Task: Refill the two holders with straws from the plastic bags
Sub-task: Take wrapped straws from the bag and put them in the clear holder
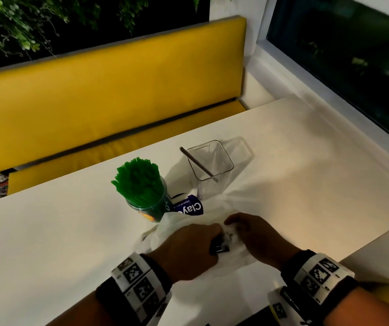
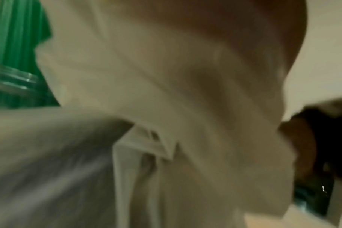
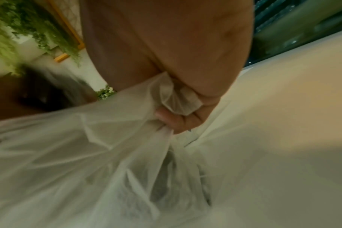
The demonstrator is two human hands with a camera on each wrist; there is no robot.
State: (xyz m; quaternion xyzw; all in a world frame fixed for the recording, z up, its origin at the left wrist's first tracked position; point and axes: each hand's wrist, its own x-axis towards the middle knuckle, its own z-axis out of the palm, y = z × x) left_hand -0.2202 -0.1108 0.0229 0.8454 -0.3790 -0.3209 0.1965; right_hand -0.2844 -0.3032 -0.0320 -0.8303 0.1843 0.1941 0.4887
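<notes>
Both hands worked at the near edge of the white table (image 1: pixel 294 147), gathered on one translucent plastic bag (image 1: pixel 212 208) that lay between them and the holders. Right hand (image 1: pixel 257 234): fingers (image 3: pixel 172 121) curled tight, a twist of film bunched in the fist, plain in the right wrist view. Left hand (image 1: pixel 188 245): knuckles up, fingers curled down into the film beside the right; the left wrist view was blurred, so the exact pinch could not be made out, but it appeared to grip the bag. A dark bundle (image 1: pixel 219 247) showed between the two hands, probably the straws inside; not certain. The bag's loose body ran away from the fingers toward the far side, reaching the foot of the clear square holder (image 1: pixel 210 161), which held only one dark straw (image 1: pixel 198 164) leaning corner to corner. The round holder (image 1: pixel 151 205) stood to the left of that, packed with upright green straws (image 1: pixel 139 180), just beside the left hand's side of the bag. Judged: the square holder was the one wanting fill, lying straight ahead and slightly right, nearer the right hand. The bag mouth seemed to sit at the fingers, so the straws' long axis likely ran along the bag, toward that holder.
</notes>
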